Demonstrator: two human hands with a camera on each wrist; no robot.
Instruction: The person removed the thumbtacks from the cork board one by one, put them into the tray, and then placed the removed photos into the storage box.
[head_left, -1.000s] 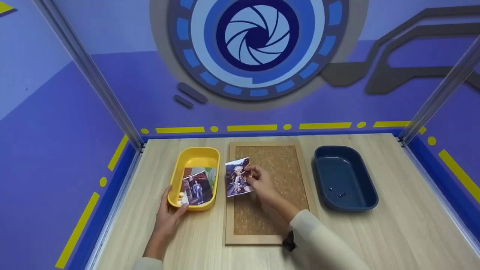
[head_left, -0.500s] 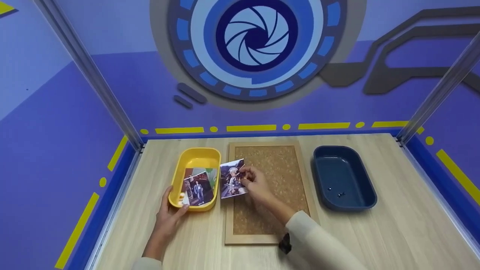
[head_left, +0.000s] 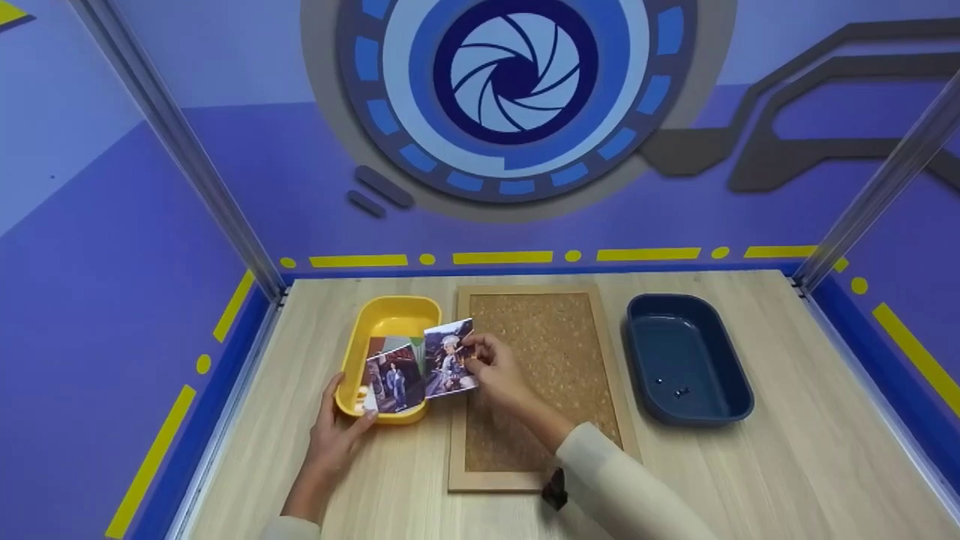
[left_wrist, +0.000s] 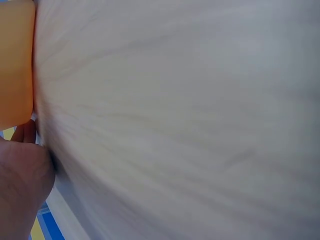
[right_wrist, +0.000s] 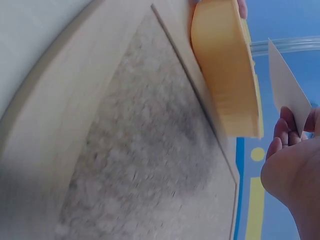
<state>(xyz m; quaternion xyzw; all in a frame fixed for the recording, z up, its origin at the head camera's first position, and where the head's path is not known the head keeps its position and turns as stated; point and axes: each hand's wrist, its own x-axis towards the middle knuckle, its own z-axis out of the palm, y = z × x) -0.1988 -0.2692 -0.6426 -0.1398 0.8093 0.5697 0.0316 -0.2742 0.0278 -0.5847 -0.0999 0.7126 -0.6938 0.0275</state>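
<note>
A yellow tray (head_left: 366, 324) stands at the left of the wooden tabletop. My left hand (head_left: 337, 435) grips its near left corner, thumb at the front rim and fingers along the outer side. Inside lies a photo card (head_left: 399, 384) of a standing figure, on top of another picture that it partly covers. My right hand (head_left: 504, 376) pinches a second photo card (head_left: 445, 367) by its right edge; it shows a figure in a white hat. This card is tilted and overlaps the tray's right rim from above. The right wrist view shows the plain back of the held card (right_wrist: 286, 87).
A wood-framed cork board (head_left: 544, 330) lies in the middle, under my right forearm. To its right stands a dark blue tray (head_left: 686, 349) with a few tiny dark objects (head_left: 681, 392) in it. Printed walls (head_left: 450, 225) enclose the table at the back and sides.
My right hand has moved left with the photo card, from over the cork board's left side to the yellow tray's right rim. My left hand stays at the tray.
</note>
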